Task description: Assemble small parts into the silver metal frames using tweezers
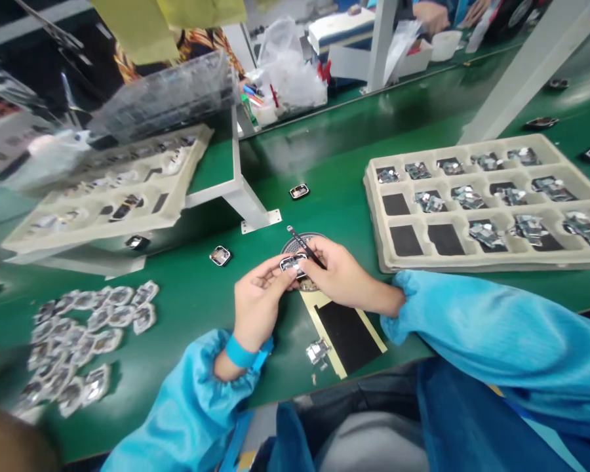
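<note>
Between the fingers of my left hand (256, 301) is a small smartwatch case (289, 264), its pale-rimmed open side showing parts within. My right hand (341, 274) is closed on black tweezers (305, 245), whose pale, blunt end points up and to the left. Its fingertips also touch the case's right side. Directly behind and beneath the hands is a round perforated disc (311, 235), partly covered. A black pad (349, 337) edged with yellowish tape lies on the bench below, and a small circuit board assembly (317, 353) sits at its left.
To the right, a beige compartment tray (381, 252) holds circuit boards. Many watch cases (120, 316) cluster at left; single ones (221, 255) and another case (299, 191) lie ahead. A raised white-framed shelf (238, 187) carries another tray (189, 177). A slanted post (516, 78) stands at right.
</note>
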Demonstrator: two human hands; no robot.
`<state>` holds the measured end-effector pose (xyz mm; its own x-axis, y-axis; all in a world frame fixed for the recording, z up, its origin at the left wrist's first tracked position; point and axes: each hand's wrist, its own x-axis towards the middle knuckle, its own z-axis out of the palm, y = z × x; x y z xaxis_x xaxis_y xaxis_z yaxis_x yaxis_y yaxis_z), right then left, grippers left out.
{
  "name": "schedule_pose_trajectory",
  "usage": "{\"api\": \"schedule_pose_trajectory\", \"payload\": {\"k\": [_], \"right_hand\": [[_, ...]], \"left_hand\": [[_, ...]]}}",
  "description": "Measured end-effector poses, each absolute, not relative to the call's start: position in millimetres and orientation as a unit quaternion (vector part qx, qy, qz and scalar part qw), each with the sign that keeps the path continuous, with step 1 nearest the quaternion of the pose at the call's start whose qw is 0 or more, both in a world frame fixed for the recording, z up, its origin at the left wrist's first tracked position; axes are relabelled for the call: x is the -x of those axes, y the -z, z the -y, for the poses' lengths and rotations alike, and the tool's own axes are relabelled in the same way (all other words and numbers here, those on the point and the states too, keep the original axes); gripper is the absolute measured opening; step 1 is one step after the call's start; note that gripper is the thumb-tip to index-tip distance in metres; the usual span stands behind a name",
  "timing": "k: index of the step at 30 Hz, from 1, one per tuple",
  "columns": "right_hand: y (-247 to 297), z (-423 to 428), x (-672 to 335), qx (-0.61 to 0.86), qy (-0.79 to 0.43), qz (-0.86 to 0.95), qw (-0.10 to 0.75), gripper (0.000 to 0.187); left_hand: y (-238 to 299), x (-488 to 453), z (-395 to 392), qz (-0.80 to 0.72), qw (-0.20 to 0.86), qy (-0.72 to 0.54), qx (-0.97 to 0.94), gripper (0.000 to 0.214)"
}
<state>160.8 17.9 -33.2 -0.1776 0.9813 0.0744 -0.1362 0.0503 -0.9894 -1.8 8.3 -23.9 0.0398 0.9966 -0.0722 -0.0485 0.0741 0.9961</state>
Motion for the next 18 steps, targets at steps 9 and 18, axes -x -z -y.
{"api": "schedule_pose_trajectory", "payload": {"k": [9,18], "right_hand": [[33,-16,-171,0.378,-0.540,0.573,0.487,0.018],[28,-16,-173,0.386,-0.574,0.549,0.468,0.018]], "left_hand": [[14,2,-6,-0.486,0.530,-0.461,-0.519,0.031],[17,2,1,-0.506,0.443,-0.451,-0.586,0.032]]}}
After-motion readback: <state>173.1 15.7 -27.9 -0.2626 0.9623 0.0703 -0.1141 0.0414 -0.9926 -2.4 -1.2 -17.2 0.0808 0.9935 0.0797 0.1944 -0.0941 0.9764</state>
